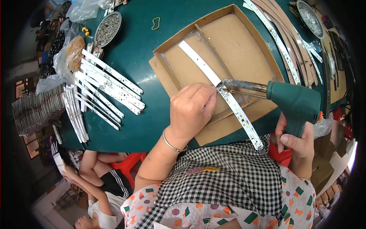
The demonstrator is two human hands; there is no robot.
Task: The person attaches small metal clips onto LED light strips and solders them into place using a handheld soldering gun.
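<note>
My right hand [296,142] is wrapped round the handle of a green soldering gun [292,100], whose long metal barrel points left. Its dark tip reaches the spot where a plain white strip [198,61] meets an LED strip [242,118] dotted with small yellow chips. Right beside that tip is my left hand [193,107], fingers curled closed against the strips. Its fingertips are turned away, so whatever they pinch is hidden. Both strips lie in one line across a shallow cardboard tray [225,34] with low dividers, and the LED strip overhangs the tray's near edge toward my checked apron.
Loose LED strips [110,84] lie fanned at the left, near a metal bowl of small parts [108,29]. Curved strips [278,42] and a second bowl [309,19] are at the right. A rubber band [155,23] lies on the green table. Another person [100,198] sits at lower left.
</note>
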